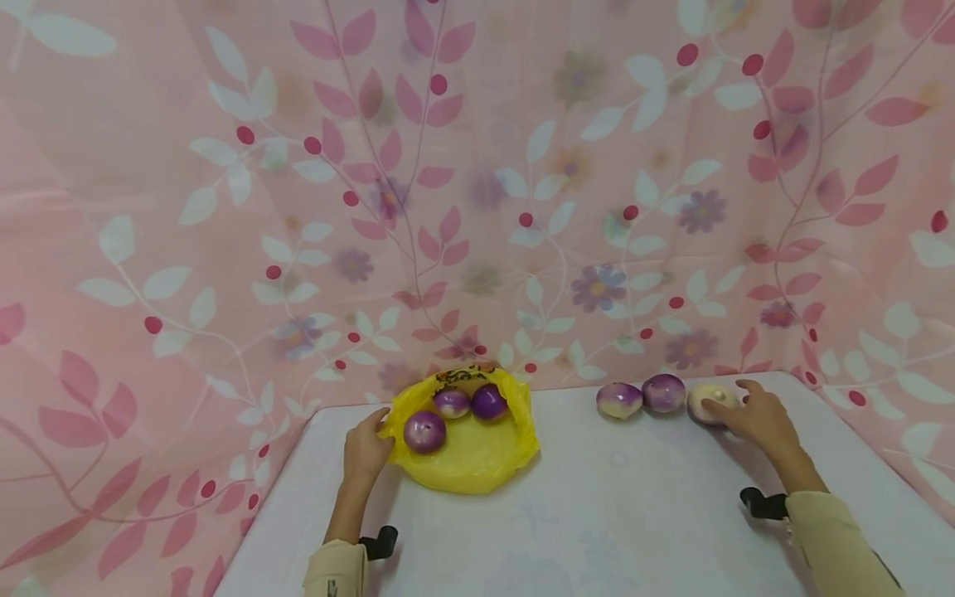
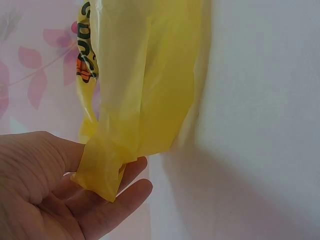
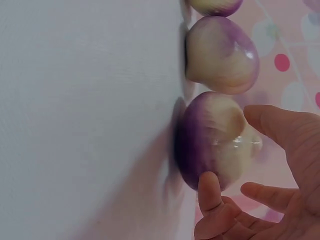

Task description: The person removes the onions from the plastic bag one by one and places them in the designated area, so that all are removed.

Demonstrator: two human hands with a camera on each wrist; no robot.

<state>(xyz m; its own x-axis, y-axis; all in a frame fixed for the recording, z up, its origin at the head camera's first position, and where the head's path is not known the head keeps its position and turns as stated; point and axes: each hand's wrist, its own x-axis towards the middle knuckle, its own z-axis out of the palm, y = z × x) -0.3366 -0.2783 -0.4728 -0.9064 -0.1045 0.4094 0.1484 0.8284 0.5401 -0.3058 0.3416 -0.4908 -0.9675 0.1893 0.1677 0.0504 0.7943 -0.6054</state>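
My left hand (image 1: pixel 367 448) pinches the left rim of a yellow plastic bag (image 1: pixel 470 468); in the left wrist view, a fold of the bag (image 2: pixel 102 170) lies between thumb and fingers. The bag's mouth gapes, showing a purple turnip (image 1: pixel 424 432) and two more turnips behind it. At the far right, my right hand (image 1: pixel 763 421) is spread about a purple-and-white turnip (image 3: pixel 212 142) resting on the table. One fingertip (image 3: pixel 210 182) overlaps its side, while another finger stands apart from it.
Left of the right hand, a turnip (image 1: pixel 663 393) and another turnip (image 1: pixel 619 400) sit in a row near the back edge. The white-covered table (image 1: pixel 582 506) meets a pink floral curtain (image 1: pixel 477 207) behind. Black wrist mounts (image 1: pixel 380 543) hang beside both wrists.
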